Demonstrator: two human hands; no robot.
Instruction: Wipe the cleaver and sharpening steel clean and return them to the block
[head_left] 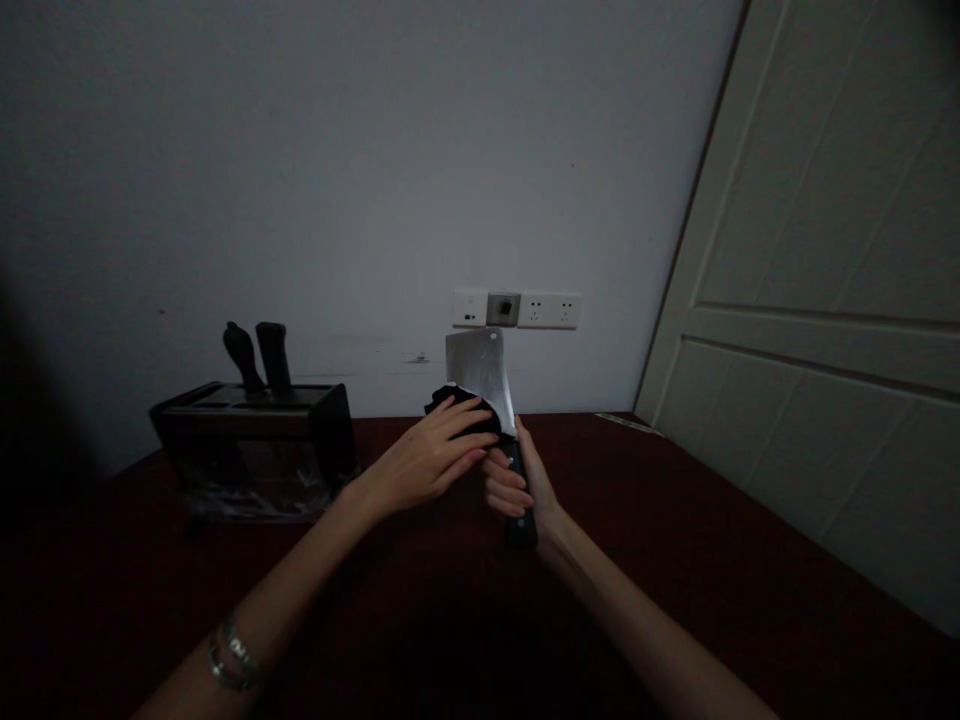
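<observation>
A cleaver (481,362) is held upright over the table, its broad metal blade pointing up and away from me. My right hand (525,490) is wrapped around its black riveted handle. Against the lower part of the blade lies a black cloth (442,397), pressed there by my left hand (442,450). The left fingers are stretched across the cloth, which partly covers them from view beneath. What the cloth hides of the blade's lower part does not show.
To the left stands a dark knife block (326,430) with two black-handled knives (274,355) in it. Wall sockets (550,310) sit behind the cleaver. A pale panelled door (817,400) borders the dark red table (637,520) on the right. A thin strip (628,423) lies at the back edge.
</observation>
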